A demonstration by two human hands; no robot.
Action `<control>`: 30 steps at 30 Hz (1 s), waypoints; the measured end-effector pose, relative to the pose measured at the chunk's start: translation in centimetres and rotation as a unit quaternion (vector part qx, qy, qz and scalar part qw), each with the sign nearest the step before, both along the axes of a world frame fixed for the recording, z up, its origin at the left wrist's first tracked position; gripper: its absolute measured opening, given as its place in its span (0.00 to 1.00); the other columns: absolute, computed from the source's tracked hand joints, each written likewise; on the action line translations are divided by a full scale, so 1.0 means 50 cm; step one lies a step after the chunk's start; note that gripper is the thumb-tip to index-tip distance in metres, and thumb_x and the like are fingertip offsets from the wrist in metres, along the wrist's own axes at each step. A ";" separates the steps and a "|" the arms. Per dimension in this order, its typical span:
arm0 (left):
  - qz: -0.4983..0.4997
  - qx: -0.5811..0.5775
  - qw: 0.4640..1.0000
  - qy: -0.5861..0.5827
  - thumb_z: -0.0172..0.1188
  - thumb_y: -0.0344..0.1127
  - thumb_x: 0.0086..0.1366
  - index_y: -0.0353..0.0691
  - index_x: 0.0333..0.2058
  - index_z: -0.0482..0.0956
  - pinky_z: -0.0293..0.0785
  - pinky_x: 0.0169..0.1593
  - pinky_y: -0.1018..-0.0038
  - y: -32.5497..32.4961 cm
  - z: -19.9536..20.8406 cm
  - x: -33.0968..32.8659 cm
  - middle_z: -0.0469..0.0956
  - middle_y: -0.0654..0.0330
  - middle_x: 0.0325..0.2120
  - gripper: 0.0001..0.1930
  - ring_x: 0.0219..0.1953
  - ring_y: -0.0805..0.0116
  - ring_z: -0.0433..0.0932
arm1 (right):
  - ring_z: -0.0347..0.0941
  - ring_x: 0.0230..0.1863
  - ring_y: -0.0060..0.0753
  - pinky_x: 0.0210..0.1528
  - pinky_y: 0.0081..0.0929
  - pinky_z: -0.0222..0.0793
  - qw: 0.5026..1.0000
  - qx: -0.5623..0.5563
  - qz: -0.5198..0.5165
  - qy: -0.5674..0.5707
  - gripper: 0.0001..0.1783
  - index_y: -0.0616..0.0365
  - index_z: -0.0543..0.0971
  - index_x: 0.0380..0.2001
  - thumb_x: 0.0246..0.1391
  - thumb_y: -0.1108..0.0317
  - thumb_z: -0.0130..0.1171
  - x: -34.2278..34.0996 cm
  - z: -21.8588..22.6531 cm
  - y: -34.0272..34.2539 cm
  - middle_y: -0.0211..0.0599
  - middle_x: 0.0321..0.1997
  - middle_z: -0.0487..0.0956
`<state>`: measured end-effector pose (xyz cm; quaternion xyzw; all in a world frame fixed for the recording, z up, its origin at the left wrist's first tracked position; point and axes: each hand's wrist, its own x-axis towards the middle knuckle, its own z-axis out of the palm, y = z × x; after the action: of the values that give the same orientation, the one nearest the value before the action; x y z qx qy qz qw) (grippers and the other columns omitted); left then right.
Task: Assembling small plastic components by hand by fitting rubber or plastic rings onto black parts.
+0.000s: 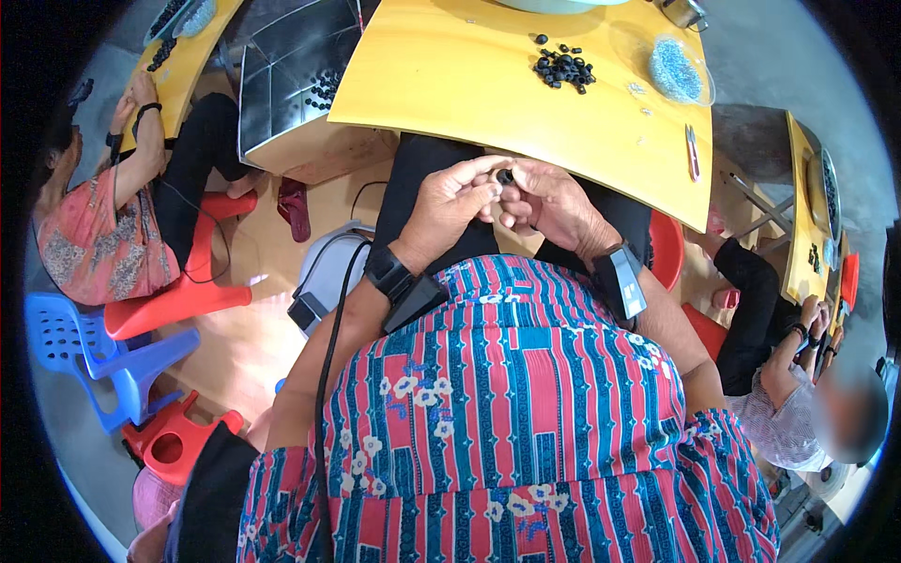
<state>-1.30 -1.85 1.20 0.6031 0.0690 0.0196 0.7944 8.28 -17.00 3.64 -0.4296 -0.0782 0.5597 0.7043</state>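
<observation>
Both my hands meet in front of my lap, just below the near edge of the yellow table (450, 84). A small round black piece (505, 175) sits between the thumb and fingers of my right hand (560, 208). My left hand (443, 208) is closed in a pinch right beside it, its fingertips close to the black piece. What the left fingertips hold, if anything, is too small to make out. On the table ahead lies a pile of similar black pieces (565, 71). A clear round tray (710, 92) of tiny pale blue pieces (676, 70) stands to its right.
Small red-handled snips (693, 153) lie near the table's right edge. A dark-lined box (282, 94) holding black pieces (325, 89) stands left of the table. People sit working at yellow tables on both sides. Blue (103, 347) and red stools (202, 272) are at the left.
</observation>
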 end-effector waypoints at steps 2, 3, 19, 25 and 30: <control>-0.001 0.036 0.999 0.001 0.53 0.30 0.64 0.34 0.49 0.73 0.71 0.31 0.84 0.024 0.001 0.010 0.75 0.65 0.28 0.15 0.27 0.82 0.72 | 0.64 0.26 0.20 0.33 0.26 0.69 1.000 0.014 0.001 0.021 0.17 0.62 0.70 0.38 0.62 0.57 0.47 0.011 -0.014 0.011 0.26 0.27 0.68; -0.005 0.029 1.000 -0.001 0.54 0.29 0.63 0.34 0.46 0.74 0.71 0.31 0.84 0.027 0.008 0.010 0.76 0.64 0.29 0.13 0.28 0.81 0.73 | 0.64 0.25 0.20 0.33 0.26 0.70 1.000 0.013 0.007 0.025 0.17 0.62 0.70 0.38 0.62 0.57 0.47 0.012 -0.013 0.012 0.26 0.27 0.68; 0.026 0.142 0.989 -0.036 0.59 0.26 0.59 0.33 0.39 0.78 0.73 0.30 0.83 0.011 -0.003 0.015 0.71 0.65 0.28 0.09 0.29 0.80 0.71 | 0.64 0.23 0.19 0.35 0.28 0.73 0.999 -0.017 0.044 -0.021 0.14 0.61 0.70 0.32 0.62 0.59 0.47 0.016 0.003 -0.014 0.26 0.25 0.67; 0.029 0.153 0.986 -0.055 0.59 0.25 0.58 0.33 0.38 0.79 0.72 0.30 0.84 0.015 -0.011 0.033 0.69 0.65 0.27 0.09 0.28 0.81 0.69 | 0.64 0.23 0.18 0.35 0.25 0.73 0.997 -0.031 0.039 -0.053 0.13 0.61 0.70 0.31 0.63 0.62 0.45 0.028 0.011 -0.009 0.26 0.25 0.67; 0.002 0.041 0.999 -0.030 0.59 0.26 0.59 0.34 0.46 0.75 0.72 0.31 0.83 -0.005 -0.016 0.039 0.71 0.65 0.31 0.15 0.30 0.80 0.71 | 0.63 0.23 0.17 0.32 0.21 0.70 0.992 -0.056 0.027 -0.107 0.11 0.59 0.71 0.32 0.63 0.64 0.44 0.025 0.007 -0.013 0.25 0.23 0.67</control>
<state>0.67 -2.10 0.42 0.6338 0.0449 0.0420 0.7710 9.52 -17.63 3.97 -0.5239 -0.1336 0.5328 0.6510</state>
